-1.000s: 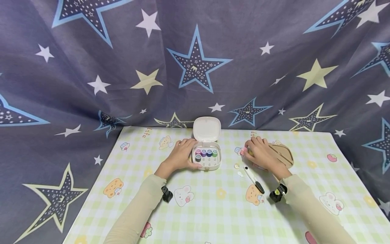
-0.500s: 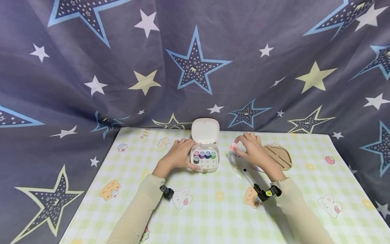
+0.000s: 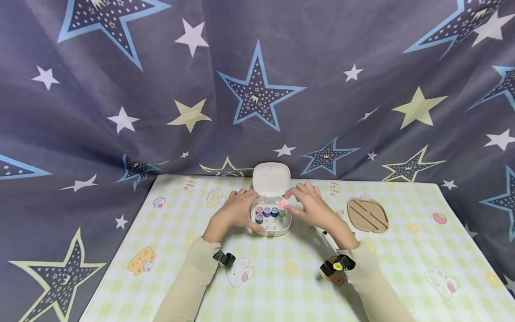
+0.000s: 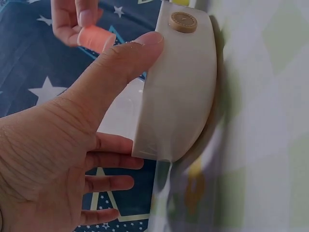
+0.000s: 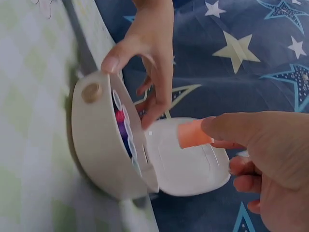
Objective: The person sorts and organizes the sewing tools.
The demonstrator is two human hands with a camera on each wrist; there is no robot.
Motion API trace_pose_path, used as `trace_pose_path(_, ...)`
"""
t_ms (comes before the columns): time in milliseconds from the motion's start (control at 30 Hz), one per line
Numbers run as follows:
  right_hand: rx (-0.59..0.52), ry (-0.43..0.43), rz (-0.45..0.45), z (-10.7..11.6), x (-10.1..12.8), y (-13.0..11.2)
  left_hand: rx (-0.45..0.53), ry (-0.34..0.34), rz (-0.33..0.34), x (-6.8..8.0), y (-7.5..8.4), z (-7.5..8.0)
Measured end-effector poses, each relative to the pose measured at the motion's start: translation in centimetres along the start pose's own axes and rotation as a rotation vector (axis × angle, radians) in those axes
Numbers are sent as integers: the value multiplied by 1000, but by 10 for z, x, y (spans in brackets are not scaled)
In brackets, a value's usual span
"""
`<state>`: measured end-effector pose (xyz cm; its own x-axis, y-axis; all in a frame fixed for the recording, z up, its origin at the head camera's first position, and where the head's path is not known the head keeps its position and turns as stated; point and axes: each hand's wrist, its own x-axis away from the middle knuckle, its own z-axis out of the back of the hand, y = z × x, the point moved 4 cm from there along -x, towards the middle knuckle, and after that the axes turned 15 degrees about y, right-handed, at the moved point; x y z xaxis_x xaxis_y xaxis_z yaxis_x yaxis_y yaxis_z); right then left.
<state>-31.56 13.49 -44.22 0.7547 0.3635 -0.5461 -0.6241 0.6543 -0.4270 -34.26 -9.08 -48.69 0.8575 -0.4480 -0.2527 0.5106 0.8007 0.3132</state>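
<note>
The white sewing box [image 3: 273,233] stands on the table with its lid [image 3: 271,178] raised. My left hand [image 3: 237,210] grips the box's left side, thumb on the front rim and fingers round the far side. Inside, several thread spools [image 3: 267,212] stand on short pegs: pink, purple, blue, green and a dark one. My right hand [image 3: 311,205] pinches an orange-pink thread spool [image 5: 192,134] between thumb and fingers. That spool is above the box's right back part, near the green one. In the left wrist view the spool [image 4: 95,38] shows beyond my left thumb.
A tan insert tray [image 3: 368,215] with slots lies to the right. A slim white tool [image 3: 329,241] lies partly hidden under my right forearm. Near it are a gold-coloured button [image 3: 311,229] and small pale pieces. A star-patterned curtain [image 3: 257,89] hangs behind the table.
My right hand has carried the orange-pink spool leftward from beside the tan tray to over the box, uncovering the tray. My left hand keeps its hold on the box.
</note>
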Motion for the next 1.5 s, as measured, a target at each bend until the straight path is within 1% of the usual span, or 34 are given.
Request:
trace_pose_path(167, -45, -52, -3, -15, -2, -5, 1, 6, 1, 4, 0, -3)
trace_pose_path(300, -41, -83, -3, -25, -4, -5, -9, 17, -8, 5, -2, -5)
trace_pose_path(467, -23, -84, 15, -34, -7, -5, -15, 33, -22, 2, -3, -4)
trace_pose_path(633, 22, -87, 36, -43, -6, -7, -25, 42, -29, 0, -2, -4)
trace_pose_path(1000, 69, -70, 96, -57, 0, -13, -51, 74, -49, 4, -5, -7)
trace_pose_path(1100, 76, -63, 106, -58, 1, -13, -59, 81, -52, 4, -6, -8)
trace_pose_path(1367, 127, -35, 127, -59, 2, -16, -42, 90, -51, 5, -6, -8)
trace_pose_path(1500, 141, -37, 128, -60, 2, -16, -46, 104, -58, 5, -6, -8)
